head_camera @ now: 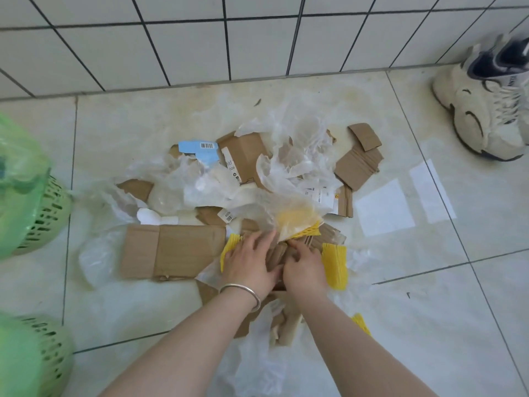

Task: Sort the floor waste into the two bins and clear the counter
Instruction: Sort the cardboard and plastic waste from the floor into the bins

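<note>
Both the left hand (252,262) and right hand (305,265) press, fingers curled, on cardboard scraps (276,253) amid plastic film (294,156); grip unclear; two green bins (48,213) stand left.

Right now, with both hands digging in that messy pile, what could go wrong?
The left hand and right hand press into cardboard scraps tangled with yellow foam netting and clear plastic film, so one grab may lift mixed materials and spoil the sorting. Torn cardboard edges might scratch fingers. Loose film near the green bins could be slippery if stepped on.
</note>
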`<move>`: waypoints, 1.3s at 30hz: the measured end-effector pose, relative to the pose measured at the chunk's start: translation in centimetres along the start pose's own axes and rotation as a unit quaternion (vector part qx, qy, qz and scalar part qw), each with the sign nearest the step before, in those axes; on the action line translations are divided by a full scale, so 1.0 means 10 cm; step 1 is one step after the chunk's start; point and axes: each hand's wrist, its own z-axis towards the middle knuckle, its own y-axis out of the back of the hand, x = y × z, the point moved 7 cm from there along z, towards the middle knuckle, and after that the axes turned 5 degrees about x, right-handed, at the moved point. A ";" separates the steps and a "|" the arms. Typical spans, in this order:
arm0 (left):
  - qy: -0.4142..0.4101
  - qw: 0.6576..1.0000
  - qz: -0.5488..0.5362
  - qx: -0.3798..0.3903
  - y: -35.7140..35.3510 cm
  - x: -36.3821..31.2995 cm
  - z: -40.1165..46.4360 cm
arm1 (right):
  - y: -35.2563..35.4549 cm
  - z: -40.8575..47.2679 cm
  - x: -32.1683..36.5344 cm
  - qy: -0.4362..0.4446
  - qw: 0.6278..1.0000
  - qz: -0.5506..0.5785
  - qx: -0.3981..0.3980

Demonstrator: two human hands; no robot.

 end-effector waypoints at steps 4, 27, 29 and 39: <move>0.036 0.999 -0.007 -0.008 0.09 -0.02 0.02 | -0.09 -0.04 0.22 0.088 0.994 -0.044 0.053; 0.053 0.971 -0.147 -0.182 0.72 0.19 0.12 | 0.43 0.42 0.78 0.213 0.926 -0.230 -0.209; 0.061 0.974 -0.155 -0.155 0.63 0.25 0.15 | 0.49 0.48 0.83 0.221 0.917 -0.230 -0.238; 0.136 0.963 -0.199 -0.120 0.71 0.38 0.10 | 0.96 0.39 0.58 0.133 0.968 0.048 -0.208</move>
